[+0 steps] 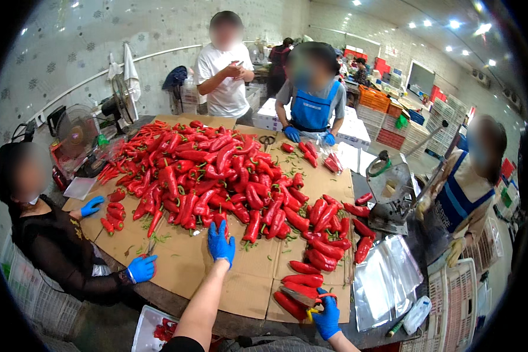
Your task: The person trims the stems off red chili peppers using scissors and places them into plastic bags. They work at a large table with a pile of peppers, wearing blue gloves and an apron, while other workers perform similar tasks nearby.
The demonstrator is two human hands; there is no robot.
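Observation:
A large heap of red peppers (pixel 202 171) with green stems covers the middle of a cardboard-lined table (pixel 246 290). My left hand (pixel 221 244), in a blue glove, reaches to the heap's near edge with spread fingers. Its fingertips overlap a red pepper (pixel 220 217); whether they touch it I cannot tell. In my blue-gloved right hand (pixel 327 317) is a pair of scissors (pixel 300 297) with red and yellow handles. The scissor blades lie over several red peppers (pixel 290 306) lined up at the table's near right. Green stem bits are scattered on the cardboard.
Clear plastic bags (pixel 385 281) and a sealing device (pixel 389 193) occupy the right side. A co-worker's gloved hand (pixel 141 268) holds scissors at left. Other people stand across the table and at right. A white crate (pixel 152 328) with red pieces sits below the near edge.

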